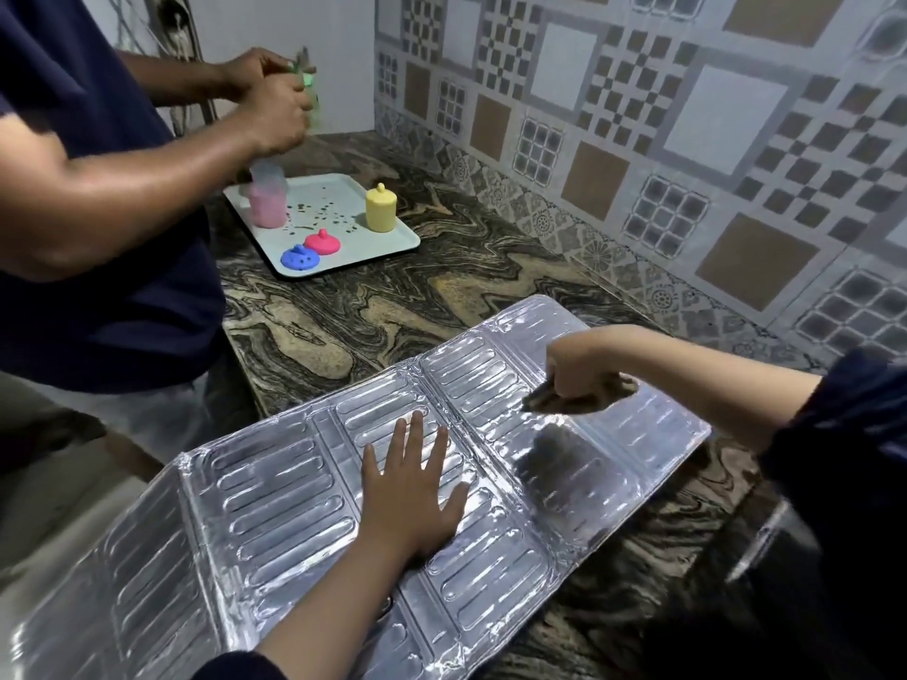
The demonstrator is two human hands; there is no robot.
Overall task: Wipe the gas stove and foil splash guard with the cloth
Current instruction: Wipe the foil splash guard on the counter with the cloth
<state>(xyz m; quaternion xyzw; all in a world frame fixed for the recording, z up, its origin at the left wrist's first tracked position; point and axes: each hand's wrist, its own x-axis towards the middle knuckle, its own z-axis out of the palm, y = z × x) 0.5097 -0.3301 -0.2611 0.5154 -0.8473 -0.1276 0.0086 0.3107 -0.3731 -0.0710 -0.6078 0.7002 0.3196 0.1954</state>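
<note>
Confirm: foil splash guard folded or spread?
Spread. The foil splash guard lies opened flat on the counter, panels side by side, left hand pressing it down.

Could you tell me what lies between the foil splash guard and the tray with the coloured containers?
Only bare marbled countertop separates the foil splash guard from the tray, as the head view shows.

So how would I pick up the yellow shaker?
Take the yellow shaker from above or its right side, with your grip around its round body. It stands upright near the right edge of the tray, and that side looks open. The top knob looks too small.
</note>
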